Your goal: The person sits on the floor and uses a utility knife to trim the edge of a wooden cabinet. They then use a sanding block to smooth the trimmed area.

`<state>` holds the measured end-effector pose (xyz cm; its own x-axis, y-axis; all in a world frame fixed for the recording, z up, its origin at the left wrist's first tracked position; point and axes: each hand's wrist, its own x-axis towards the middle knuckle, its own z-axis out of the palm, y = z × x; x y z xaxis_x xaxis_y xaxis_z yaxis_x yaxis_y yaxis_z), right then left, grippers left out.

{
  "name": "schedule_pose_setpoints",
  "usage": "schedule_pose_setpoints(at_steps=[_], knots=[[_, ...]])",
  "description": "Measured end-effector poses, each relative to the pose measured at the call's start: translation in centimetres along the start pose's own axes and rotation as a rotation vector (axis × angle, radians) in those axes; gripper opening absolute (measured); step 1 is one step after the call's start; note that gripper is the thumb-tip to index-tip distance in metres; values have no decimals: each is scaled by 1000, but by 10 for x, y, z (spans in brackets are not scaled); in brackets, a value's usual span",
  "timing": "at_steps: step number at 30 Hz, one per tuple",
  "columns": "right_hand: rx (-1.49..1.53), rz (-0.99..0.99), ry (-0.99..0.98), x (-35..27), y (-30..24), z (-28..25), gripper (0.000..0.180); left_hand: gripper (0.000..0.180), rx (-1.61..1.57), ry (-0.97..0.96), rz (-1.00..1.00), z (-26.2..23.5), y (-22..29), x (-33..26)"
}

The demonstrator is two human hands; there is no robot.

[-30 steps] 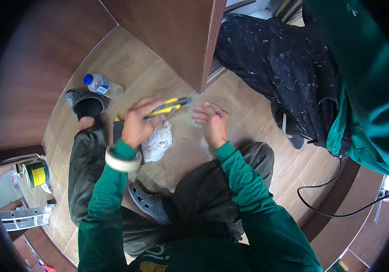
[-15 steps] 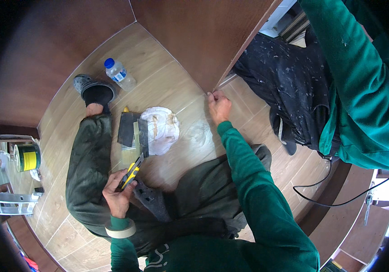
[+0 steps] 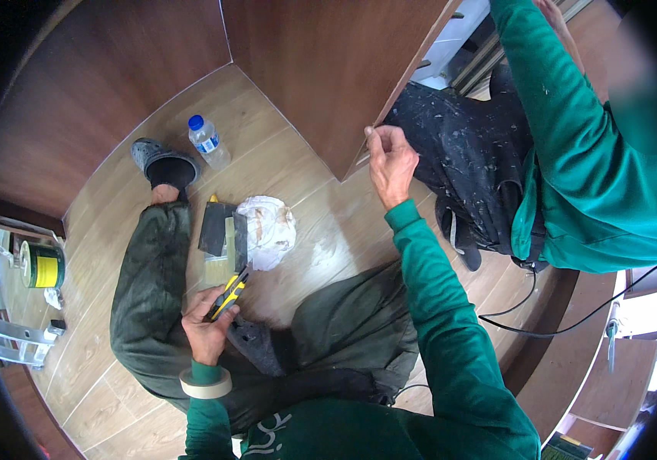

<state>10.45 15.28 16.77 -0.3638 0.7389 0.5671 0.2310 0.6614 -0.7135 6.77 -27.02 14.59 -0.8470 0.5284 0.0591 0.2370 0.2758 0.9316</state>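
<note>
My left hand (image 3: pixel 204 328) is wrapped round a yellow and black utility knife (image 3: pixel 230 294), held low between my legs and pointing up and away. A roll of pale masking tape (image 3: pixel 204 385) circles my left wrist like a bracelet. Farther off to the right, my right hand (image 3: pixel 394 165) is closed in a pinch at the vertical edge of a brown wood panel (image 3: pixel 321 84). Whatever sits between those fingertips is too small to make out. Just beyond the knife lie dark flat pieces (image 3: pixel 217 228) and a crumpled, stained white cloth (image 3: pixel 267 234) on the floor.
A blue-capped water bottle (image 3: pixel 208 142) stands near my shoe (image 3: pixel 166 164). At right, a person in a green top (image 3: pixel 597 176) and paint-spotted dark trousers (image 3: pixel 466 146) is close to the panel. A black cable (image 3: pixel 543 333) hangs there. A green and yellow bucket (image 3: pixel 42 265) is at far left.
My right hand has gone from the panel's lower corner up along its edge, still pinched. My left hand keeps the knife in nearly the same place. The view has shifted slightly.
</note>
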Motion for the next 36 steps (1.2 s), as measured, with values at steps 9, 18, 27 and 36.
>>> schedule_pose_setpoints(at_steps=[9,18,27,36], knots=[[-183,-60,-184,-25,28,-15,13,42,-141,3,-58,24,19,-2],[834,777,-849,-172,-101,-70,49,42,-135,45,-1,96,65,23],[599,432,-531,-96,-86,-105,54,47,-364,-231,331,143,126,75],[-491,-378,-508,10,-79,-139,53,37,-748,-411,-69,187,136,170]])
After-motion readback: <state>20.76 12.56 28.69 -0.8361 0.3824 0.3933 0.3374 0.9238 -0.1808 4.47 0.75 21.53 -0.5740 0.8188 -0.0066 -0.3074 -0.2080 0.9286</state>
